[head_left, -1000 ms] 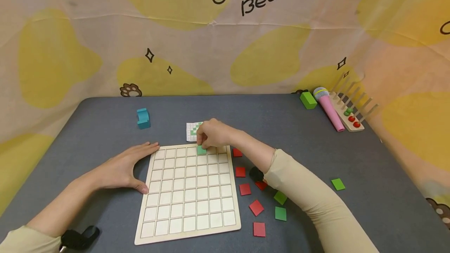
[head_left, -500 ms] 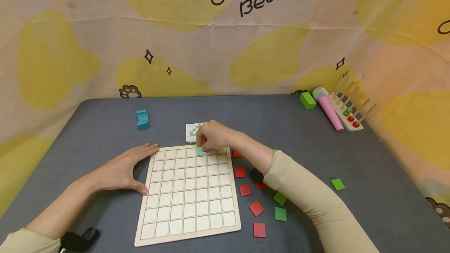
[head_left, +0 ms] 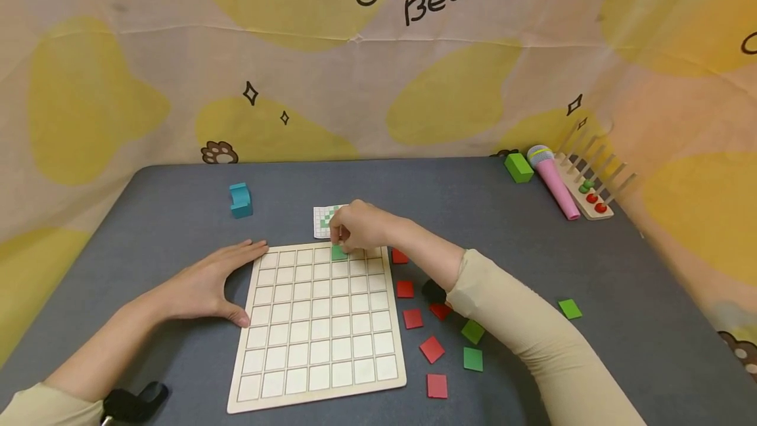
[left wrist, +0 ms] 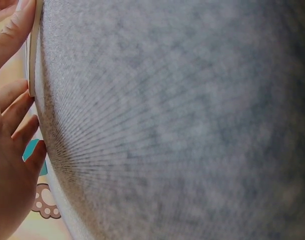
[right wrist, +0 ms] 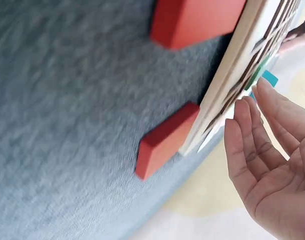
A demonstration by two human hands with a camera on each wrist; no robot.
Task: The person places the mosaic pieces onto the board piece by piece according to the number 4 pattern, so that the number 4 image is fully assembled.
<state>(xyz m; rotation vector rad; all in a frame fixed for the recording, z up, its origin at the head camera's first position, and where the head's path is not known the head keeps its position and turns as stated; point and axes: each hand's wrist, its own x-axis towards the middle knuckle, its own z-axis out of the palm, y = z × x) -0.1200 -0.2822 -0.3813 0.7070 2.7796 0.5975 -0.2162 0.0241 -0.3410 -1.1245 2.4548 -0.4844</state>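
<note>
A pale wooden grid board (head_left: 316,340) lies on the grey table. One green tile (head_left: 339,254) sits in a cell of its top row. My right hand (head_left: 342,240) hovers over that tile, its fingertips resting on it. In the right wrist view the right hand (right wrist: 252,105) shows fairly straight fingers (right wrist: 242,135) beside the board's edge (right wrist: 227,95). My left hand (head_left: 239,281) lies flat on the table against the board's left edge. In the left wrist view its thumb (left wrist: 15,30) presses that edge. A small pattern card (head_left: 322,221) lies just behind the board.
Loose red tiles (head_left: 405,288) and green tiles (head_left: 472,359) lie right of the board, and one green tile (head_left: 570,309) lies farther right. A teal block (head_left: 240,200) stands back left. A green block (head_left: 518,167), pink microphone (head_left: 554,181) and bead rack (head_left: 591,197) stand back right.
My right hand's fingers have shifted slightly on the green tile in the top row. The left hand and board have not moved.
</note>
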